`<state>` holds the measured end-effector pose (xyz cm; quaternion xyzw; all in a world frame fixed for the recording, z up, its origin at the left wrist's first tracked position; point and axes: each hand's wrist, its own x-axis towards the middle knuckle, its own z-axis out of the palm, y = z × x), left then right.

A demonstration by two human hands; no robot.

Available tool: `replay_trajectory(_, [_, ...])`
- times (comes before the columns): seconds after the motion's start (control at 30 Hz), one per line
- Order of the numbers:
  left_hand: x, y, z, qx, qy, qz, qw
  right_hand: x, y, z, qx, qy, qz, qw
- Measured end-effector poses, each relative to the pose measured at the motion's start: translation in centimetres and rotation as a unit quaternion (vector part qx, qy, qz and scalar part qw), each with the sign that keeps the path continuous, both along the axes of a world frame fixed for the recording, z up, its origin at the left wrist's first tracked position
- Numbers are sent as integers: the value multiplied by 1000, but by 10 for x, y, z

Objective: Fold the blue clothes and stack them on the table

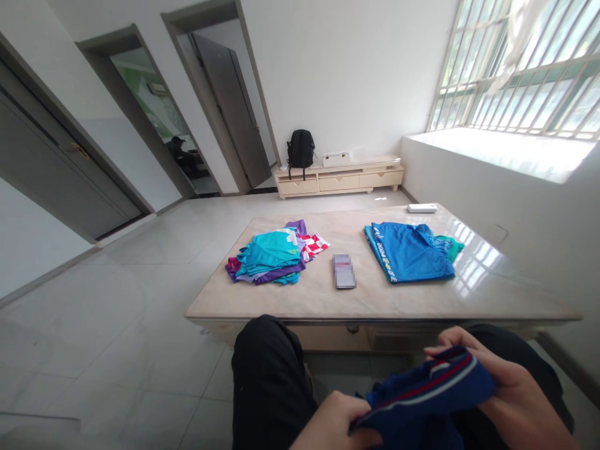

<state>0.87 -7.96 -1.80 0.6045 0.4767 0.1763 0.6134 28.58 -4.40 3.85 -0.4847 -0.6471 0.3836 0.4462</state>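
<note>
Navy garment (pixel 424 397) w/ red-white stripes, gripped by our left hand (pixel 335 422) & right hand (pixel 510 390); desk (pixel 375 294) ahead w/ folded clothes (pixel 274 256), phone (pixel 344 271).

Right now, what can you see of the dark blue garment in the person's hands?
The dark blue garment is soft fabric with a red and white striped band along one edge. It is bunched, held over the lap below the table edge. The left hand grips its left end; the right hand curls around its right side.
</note>
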Motion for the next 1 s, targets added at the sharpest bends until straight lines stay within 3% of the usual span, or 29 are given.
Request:
replay_trajectory(0.17, [-23, -5, -4, 45, 73, 77, 993, 7, 4, -9, -75, 36, -146, 986])
replay_trajectory(0.27, [-38, -1, -6, 117, 129, 120, 977, 13, 3, -9, -88, 21, -172, 981])
replay_trajectory(0.37, [-45, 5, -15, 207, 137, 175, 953, 18, 3, -2, -83, -32, -125, 988])
replay_trajectory(0.47, [-43, 8, -28, 268, 103, 279, 916, 22, 2, 3, -19, -130, -67, 989])
replay_trajectory(0.53, [-39, 10, -36, 243, 61, 349, 903, 23, 2, 4, 21, -174, -19, 984])
replay_trajectory(0.6, [-35, 11, -41, 153, -26, 384, 910, 24, 1, 6, 15, -182, 41, 982])
replay_trajectory(0.67, [-32, 13, -41, 64, -120, 380, 915, 25, 1, 9, -18, -157, 73, 985])
replay_trajectory(0.73, [-29, 13, -35, 44, -151, 364, 918, 26, 2, 13, -62, -108, 87, 988])
replay_trajectory(0.87, [-25, 6, -7, 130, -117, 345, 922, 27, 8, 13, -129, -24, 105, 986])
replay_trajectory(1.0, [-17, -7, 30, 294, -162, 252, 908, 21, 15, 0, -106, -35, 102, 988])
